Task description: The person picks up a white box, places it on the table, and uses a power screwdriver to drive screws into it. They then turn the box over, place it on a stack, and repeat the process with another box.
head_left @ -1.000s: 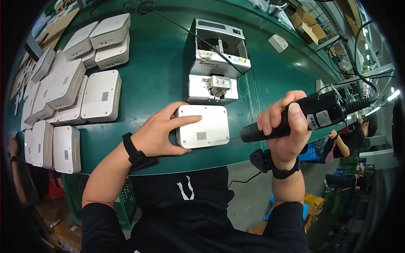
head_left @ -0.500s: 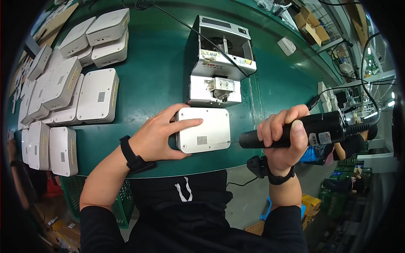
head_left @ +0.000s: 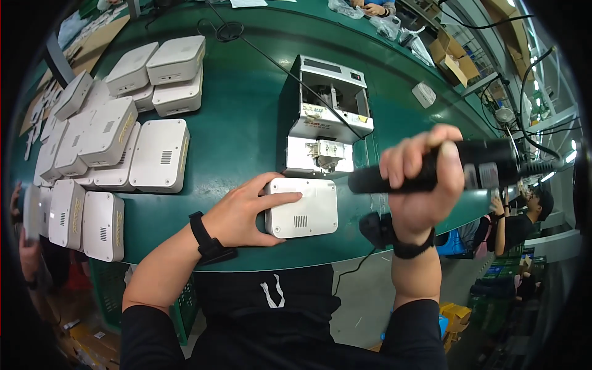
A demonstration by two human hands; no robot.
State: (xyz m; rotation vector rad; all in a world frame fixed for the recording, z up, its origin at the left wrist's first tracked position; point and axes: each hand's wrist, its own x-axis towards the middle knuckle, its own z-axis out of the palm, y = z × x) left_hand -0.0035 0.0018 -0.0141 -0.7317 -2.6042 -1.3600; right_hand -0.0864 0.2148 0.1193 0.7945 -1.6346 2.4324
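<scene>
A white plastic device case (head_left: 320, 216), with vent slots and screw holes on its upward face, lies flat on the table. My left hand (head_left: 243, 213) grips its left side, thumb at the near edge and index finger across the top. In my right hand (head_left: 425, 176) is a black corded electric screwdriver (head_left: 493, 163), held roughly level above the table, to the right of the case and apart from it. Its front end points left; the bit cannot be made out. Just behind the case stands a screw feeder (head_left: 327, 126) with a silver front and dark sides.
Several similar white cases (head_left: 160, 154) are stacked on the green table (head_left: 240, 123) at left. A dark cable (head_left: 271, 61) crosses over the feeder. A small white item (head_left: 423, 95) lies at the back right. Other people work at the far side, left and right.
My right hand has lifted the screwdriver up off the case's right edge, where its bit was touching or close. My left hand keeps its hold. At the far left, a blurred white object has appeared.
</scene>
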